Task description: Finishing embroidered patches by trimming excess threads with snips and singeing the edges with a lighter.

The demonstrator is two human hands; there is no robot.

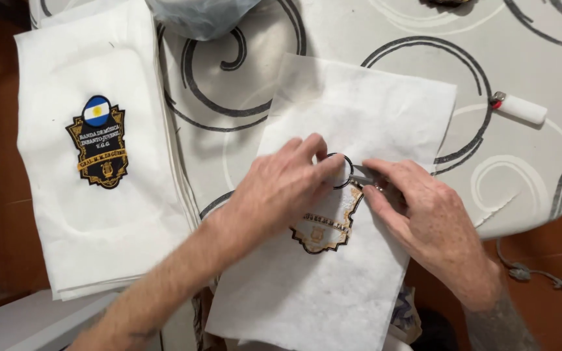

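Pinched between thumb and fingers of the right hand [432, 218] is a small pair of metal scissors or snips [363, 177], its tips pointing left toward the top edge of an embroidered shield-shaped badge with a black and gold border [325, 227]; how far the blades are parted cannot be told, as the fingers cover most of the tool. The left hand [280, 188] lies flat with fingers stretched out, pressing down on the upper left part of that badge and holding nothing; its fingertips reach the badge's dark, rounded top outline just beside the tool's tips. The badge is stitched into a white sheet of non-woven backing fabric [352, 117], which lies tilted across the near edge of the table and hangs over it toward the person.

In the same head view, to the left, a stack of similar white fabric sheets [66, 214] lies well apart from the hands. Its top sheet carries a finished black and gold shield-shaped badge topped by a blue and white oval with a yellow sun [97, 142]. Both lots of fabric rest on a round table covered in a pale cloth with dark swirl lines [281, 39]. Near the right edge of the table lies a white cigarette lighter with a red and metal head [518, 107]. At the top edge, a bluish-grey plastic bag [200, 14] is partly cut off. Reddish-brown floor tiles [554, 247] show below the table on the right.
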